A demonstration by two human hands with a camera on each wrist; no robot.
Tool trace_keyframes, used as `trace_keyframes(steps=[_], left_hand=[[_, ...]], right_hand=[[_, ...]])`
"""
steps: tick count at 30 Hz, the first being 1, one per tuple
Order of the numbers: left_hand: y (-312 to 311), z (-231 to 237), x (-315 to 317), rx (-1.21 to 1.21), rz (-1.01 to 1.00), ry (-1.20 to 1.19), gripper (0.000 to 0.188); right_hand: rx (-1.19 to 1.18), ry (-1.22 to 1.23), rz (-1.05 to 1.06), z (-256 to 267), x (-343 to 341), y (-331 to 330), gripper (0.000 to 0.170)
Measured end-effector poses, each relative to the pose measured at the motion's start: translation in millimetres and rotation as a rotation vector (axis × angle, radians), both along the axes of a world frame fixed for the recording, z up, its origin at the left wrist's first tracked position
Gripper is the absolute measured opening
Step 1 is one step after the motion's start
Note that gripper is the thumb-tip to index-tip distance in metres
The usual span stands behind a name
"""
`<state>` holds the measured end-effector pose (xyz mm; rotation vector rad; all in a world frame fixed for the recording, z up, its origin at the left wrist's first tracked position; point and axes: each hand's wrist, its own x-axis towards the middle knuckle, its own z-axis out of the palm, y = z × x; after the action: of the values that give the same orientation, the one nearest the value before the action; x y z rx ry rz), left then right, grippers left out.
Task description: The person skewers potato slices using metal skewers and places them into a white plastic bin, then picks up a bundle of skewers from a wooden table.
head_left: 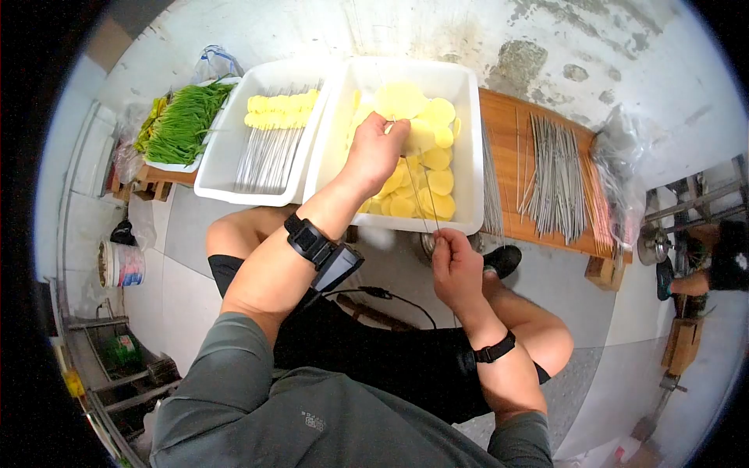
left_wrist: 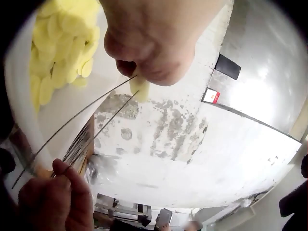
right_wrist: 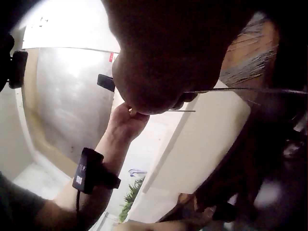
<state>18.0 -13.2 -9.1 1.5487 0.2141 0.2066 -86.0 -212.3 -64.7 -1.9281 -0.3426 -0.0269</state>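
Note:
Over the right white tray [head_left: 473, 156] with round yellow slices [head_left: 440, 182], the left hand [head_left: 376, 152] pinches a pale yellow slice [left_wrist: 139, 91]. Two thin metal skewers [left_wrist: 72, 115] reach that slice in the left wrist view; whether both pierce it, I cannot tell. Nearer the body, the right hand [head_left: 459, 269] pinches skewer wire between thumb and fingers, and also shows at the lower left of the left wrist view [left_wrist: 57, 202]. In the right wrist view the right hand [right_wrist: 163, 57] is dark and hides most of its grip; the left hand [right_wrist: 127, 126] is beyond it.
The left white tray [head_left: 209, 175] holds skewers threaded with yellow slices [head_left: 281, 109]. Farther left are green stalks [head_left: 183, 125]. Many bare skewers [head_left: 555, 179] lie on the wooden board [head_left: 499, 109] at right, beside a clear plastic bag [head_left: 624, 171]. Another person's leg [head_left: 690, 282] shows far right.

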Motion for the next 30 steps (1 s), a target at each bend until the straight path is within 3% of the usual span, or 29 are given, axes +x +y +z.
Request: trace_keyframes(steps=[2,4,7,11,13,30], left_hand=[[0.9,-3.2,0.2,-0.058,-0.027,0.004,0.026],[-4.5,4.6,-3.2,-0.288,-0.066,-0.031,0.024],[-7.5,5.2,-5.1,-0.324,-0.078,-0.028,0.024],[-8.5,6.4,-5.9,-0.321,-0.058,-0.063,0.022],[-4.6,1.7,-2.7,-0.186,-0.049,-0.027,0.020],[-9.8,6.7,-7.5,-0.312,-0.094,-0.040,0.022]], right_hand=[[-0.017,-0.023,0.003,1.8,0.3,-0.6,0.015],[-0.034,-0.047,0.006,1.8,-0.1,-0.9,0.015],[-0.023,-0.031,-0.009,-1.6,-1.2,0.6,0.015],[-0.012,-0.007,-0.034,1.0,-6.0,2.0,0.014],[-0.027,0.035,-0.039,1.4,-6.8,2.4,0.014],[0.008,-0.031,-0.043,-1.5,-5.4,4.8,0.013]])
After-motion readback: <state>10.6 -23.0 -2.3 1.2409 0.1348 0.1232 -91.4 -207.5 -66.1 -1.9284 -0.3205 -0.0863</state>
